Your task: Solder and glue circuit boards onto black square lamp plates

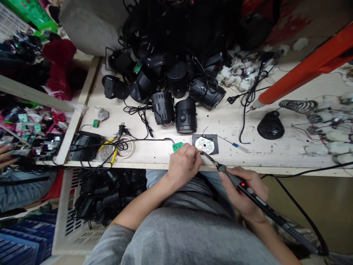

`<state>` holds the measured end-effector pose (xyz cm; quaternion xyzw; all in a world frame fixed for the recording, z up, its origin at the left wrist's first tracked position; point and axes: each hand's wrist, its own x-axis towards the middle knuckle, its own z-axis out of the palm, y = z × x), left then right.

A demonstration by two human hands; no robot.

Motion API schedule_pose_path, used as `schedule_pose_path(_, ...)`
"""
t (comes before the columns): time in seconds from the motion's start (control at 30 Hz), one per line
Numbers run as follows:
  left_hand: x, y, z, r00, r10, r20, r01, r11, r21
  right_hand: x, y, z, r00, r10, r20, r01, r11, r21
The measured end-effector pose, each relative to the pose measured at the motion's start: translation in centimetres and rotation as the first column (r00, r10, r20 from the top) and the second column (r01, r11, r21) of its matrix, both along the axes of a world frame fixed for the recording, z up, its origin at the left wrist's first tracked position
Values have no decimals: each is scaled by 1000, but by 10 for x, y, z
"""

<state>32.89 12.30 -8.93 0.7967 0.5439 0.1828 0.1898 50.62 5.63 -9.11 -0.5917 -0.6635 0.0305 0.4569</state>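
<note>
My right hand (pixel 255 180) grips a soldering iron (pixel 233 178) with a grey sleeve and a lit red display. Its tip meets the edge of a white LED plate (pixel 209 148) with several round lenses, which lies on a black square frame (pixel 216 143). Closed in a pinch, my left hand (pixel 184 163) is beside that plate, close to the iron's tip; what its fingers hold is hidden. A small green circuit board (pixel 178 146) shows just behind the left knuckles, with a black cable running left from it.
Black lamp housings (pixel 186 116) are heaped at the back. An orange tool (pixel 303 62) slants in from the right, near an iron stand (pixel 270 125). A screwdriver (pixel 234 144), yellow-handled pliers (pixel 114 156) and a solder coil (pixel 107 152) lie on the bench. Another person's hand (pixel 6 156) is far left.
</note>
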Motion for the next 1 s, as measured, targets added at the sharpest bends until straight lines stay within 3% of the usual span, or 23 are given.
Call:
schedule_pose_path(0.57,-1,0,-4,1000,-7,29,6,1000,17,-1,-2,2,998,22,51,-21,1000,-9)
schedule_pose_path(1.0,-3,0,-9,998,-19,63,14,997,79,12,-14,-4,997,-34,-69,33,999,-16)
